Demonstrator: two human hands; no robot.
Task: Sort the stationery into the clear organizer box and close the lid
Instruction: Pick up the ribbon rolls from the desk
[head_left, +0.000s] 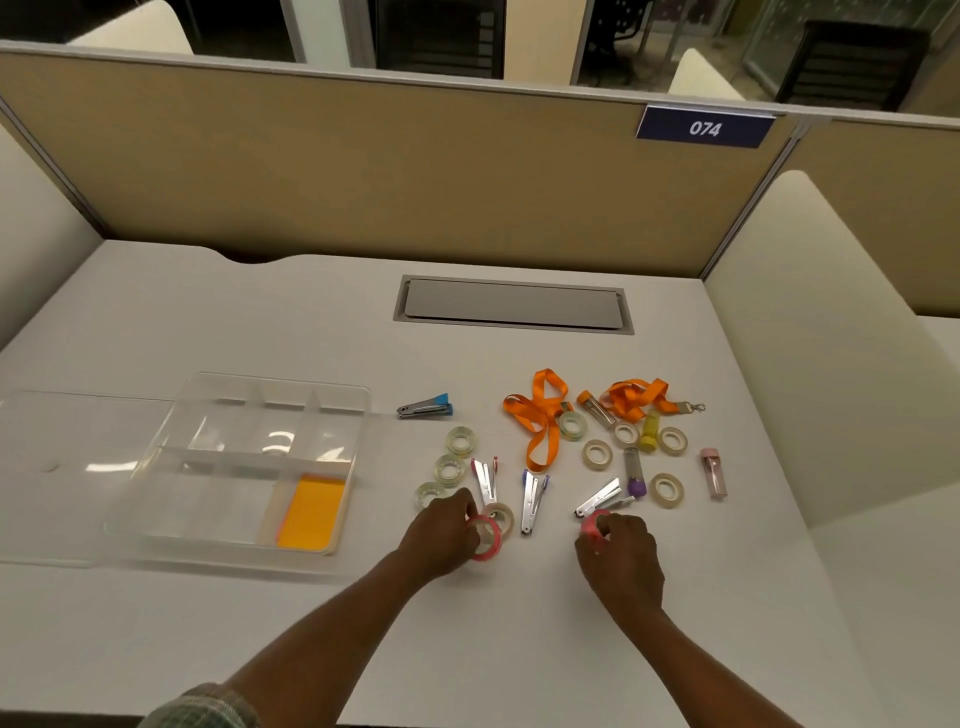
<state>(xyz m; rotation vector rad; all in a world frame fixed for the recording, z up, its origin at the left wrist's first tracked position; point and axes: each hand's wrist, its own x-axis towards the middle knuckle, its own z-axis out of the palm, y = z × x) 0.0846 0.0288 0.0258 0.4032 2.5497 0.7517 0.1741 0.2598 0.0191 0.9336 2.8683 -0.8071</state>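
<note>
Grasping pink tape, both hands.
Left hand (444, 532) pinches pink tape ring (497, 539), right hand (621, 564) a smaller pink roll (592, 527); clear plastic organizer box (362, 415) open at left. Lift clear of silver staplers (532, 501).

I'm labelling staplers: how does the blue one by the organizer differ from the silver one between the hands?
The blue stapler lies closed, crosswise; the silver stapler is splayed open, front-to-back. The blue stapler has a blue top; the silver stapler is mostly bare metal. Both lie untouched.
</note>
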